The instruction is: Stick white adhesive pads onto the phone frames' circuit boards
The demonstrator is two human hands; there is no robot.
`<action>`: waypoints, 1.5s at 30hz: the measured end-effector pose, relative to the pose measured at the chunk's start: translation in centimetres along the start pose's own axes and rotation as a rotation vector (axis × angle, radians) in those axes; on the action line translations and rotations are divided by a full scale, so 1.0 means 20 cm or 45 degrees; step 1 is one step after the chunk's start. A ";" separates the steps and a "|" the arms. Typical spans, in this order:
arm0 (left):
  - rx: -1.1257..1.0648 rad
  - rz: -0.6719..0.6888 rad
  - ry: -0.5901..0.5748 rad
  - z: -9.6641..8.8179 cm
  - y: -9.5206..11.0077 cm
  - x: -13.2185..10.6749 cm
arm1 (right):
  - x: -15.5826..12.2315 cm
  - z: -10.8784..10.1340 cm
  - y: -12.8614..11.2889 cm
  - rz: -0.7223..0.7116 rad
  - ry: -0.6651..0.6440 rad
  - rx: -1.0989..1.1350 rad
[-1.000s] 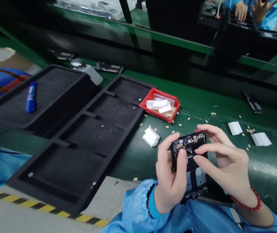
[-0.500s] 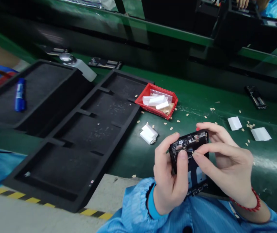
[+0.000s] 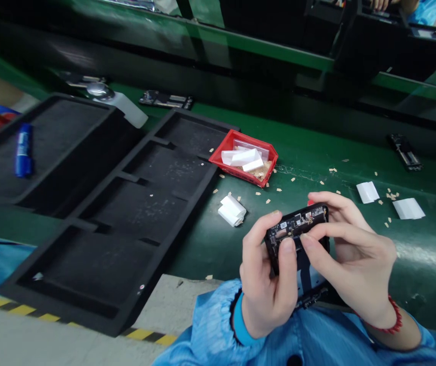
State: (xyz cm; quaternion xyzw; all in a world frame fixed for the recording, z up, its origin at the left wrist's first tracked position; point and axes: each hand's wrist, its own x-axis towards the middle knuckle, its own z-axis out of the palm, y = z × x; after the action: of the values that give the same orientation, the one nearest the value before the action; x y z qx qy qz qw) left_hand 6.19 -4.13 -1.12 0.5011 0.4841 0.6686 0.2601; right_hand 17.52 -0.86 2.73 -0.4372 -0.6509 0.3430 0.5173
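An opened smartphone (image 3: 304, 259), its circuit board and dark inside showing, is held tilted over the bench's front edge. My left hand (image 3: 265, 279) is closed around its left side, the thumb pressing on the inside near the board. Thumb and a finger of my right hand (image 3: 355, 256) are pinched together over the middle of the phone, just below the board. Whatever sits between those fingertips is too small to make out. Another right finger reaches the phone's upper right corner, by a small red spot.
Left of my hands lies a black compartment tray (image 3: 126, 229), with a red bin (image 3: 242, 173) of white papers and tan bits beside it. White folded papers (image 3: 232, 210) and tan scraps dot the green bench. Further phone parts (image 3: 405, 152), a bottle (image 3: 129, 109) and a blue marker (image 3: 23, 151) lie around.
The right fingertips have shifted slightly left over the phone's inside, near the left thumb. The left hand still holds the phone in the same place. The camera view has shifted slightly.
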 end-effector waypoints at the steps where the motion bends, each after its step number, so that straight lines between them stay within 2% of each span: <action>1: 0.000 0.004 0.002 0.00 0.00 0.00 | 0.00 0.00 0.00 0.002 0.010 0.000; 16: 0.034 0.074 0.061 0.03 0.02 0.01 | -0.01 0.04 -0.03 0.015 0.108 0.023; 31: 0.110 0.068 0.114 0.04 0.03 0.05 | -0.03 0.00 -0.02 0.024 0.071 0.097; 34: 0.142 0.089 0.120 0.04 0.03 0.06 | -0.02 0.00 0.00 0.068 0.049 0.147; 37: 0.174 0.041 0.130 0.05 0.02 0.07 | 0.00 0.02 0.04 0.080 0.106 0.169; 40: 0.124 -0.136 0.044 0.03 -0.01 0.08 | 0.01 0.06 0.08 0.102 0.147 0.215; 43: -0.009 -0.273 -0.185 -0.02 -0.05 0.07 | 0.02 0.09 0.12 0.124 0.165 0.243; 45: -0.072 -0.405 -0.348 -0.09 -0.09 0.07 | 0.04 0.06 0.17 0.121 0.117 0.274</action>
State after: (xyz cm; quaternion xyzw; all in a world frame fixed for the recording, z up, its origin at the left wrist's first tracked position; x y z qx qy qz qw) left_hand 3.87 -2.91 -2.28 0.4970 0.4981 0.5582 0.4396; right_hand 17.05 1.23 -0.26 -0.4246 -0.5644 0.4146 0.5738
